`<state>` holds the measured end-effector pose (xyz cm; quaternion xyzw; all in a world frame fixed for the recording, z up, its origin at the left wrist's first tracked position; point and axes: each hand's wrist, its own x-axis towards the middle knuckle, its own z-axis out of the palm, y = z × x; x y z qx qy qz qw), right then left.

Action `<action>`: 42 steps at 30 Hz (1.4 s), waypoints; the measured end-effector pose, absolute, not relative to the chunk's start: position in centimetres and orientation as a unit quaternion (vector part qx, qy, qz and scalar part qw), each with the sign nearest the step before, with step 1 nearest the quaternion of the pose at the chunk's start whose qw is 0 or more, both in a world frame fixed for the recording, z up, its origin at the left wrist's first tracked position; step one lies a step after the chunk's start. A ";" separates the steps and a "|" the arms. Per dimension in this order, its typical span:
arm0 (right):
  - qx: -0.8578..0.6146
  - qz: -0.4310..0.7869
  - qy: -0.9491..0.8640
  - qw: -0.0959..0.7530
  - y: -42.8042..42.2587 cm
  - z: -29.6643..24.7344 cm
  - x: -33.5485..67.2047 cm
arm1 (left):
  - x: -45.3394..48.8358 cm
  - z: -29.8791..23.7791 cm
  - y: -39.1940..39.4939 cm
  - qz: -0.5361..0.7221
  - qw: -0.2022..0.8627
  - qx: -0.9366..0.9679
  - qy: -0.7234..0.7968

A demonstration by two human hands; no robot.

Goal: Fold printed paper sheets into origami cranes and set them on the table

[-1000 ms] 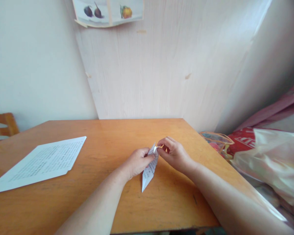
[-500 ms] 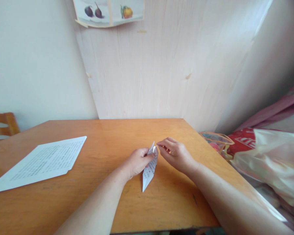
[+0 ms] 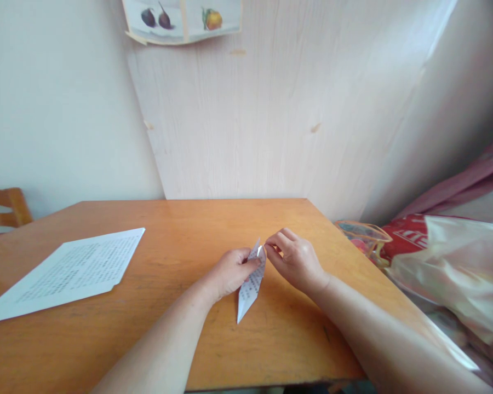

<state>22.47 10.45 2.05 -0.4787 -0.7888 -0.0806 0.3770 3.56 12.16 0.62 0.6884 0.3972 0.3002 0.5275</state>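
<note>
Wooden chair [image 3: 16,208]: partly seen at the far left, its slatted back placed beyond the desk [image 3: 213,219], which is finished in orange-brown wood.

Printed sheets [image 3: 78,268]: laid flat on the left of the desk, well apart from both hands; covered with rows of dark characters, too small to be read.

Fruit picture [image 3: 160,35]: mounted high on a pale wood-grain panel [image 3: 246,120]; two dark fruits are shown at left, one yellow fruit at right.

Left hand [image 3: 232,271]: closed on the folded paper, which is pinched between thumb and fingers at its left edge.

Folded paper [image 3: 252,287]: held tilted above the middle of the desk, between the hands; narrow, printed, pointed at the near end, parted into two tips at the far end. Whether the desk is touched by the near point cannot be told.

Right hand [image 3: 296,260]: thumb and forefinger brought close together at the paper's far right tip; whether the tip is gripped cannot be told.

Orange-edged bag [image 3: 370,232], red bag [image 3: 406,230], white plastic bag [image 3: 452,273]: heaped beyond the desk's right edge.
</note>
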 end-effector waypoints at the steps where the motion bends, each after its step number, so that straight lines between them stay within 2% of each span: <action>1: -0.481 -0.086 -0.787 0.376 10.4 2.0 22.4 | 3.6 0.6 12.2 0.300 0.528 0.687 0.398; 26: -0.486 -0.132 -0.784 0.362 10.3 1.6 21.7 | 3.6 1.0 11.9 0.310 0.522 0.686 0.402; 34: -0.451 0.008 -0.772 0.448 10.2 1.4 21.7 | 3.6 0.5 12.3 0.317 0.501 0.693 0.411; 38: -0.462 0.137 -0.715 0.506 10.9 0.8 21.7 | 3.6 0.4 12.4 0.316 0.502 0.692 0.412; 42: -0.478 0.292 -0.637 0.529 11.5 0.6 21.5 | 3.6 0.5 12.4 0.310 0.506 0.694 0.407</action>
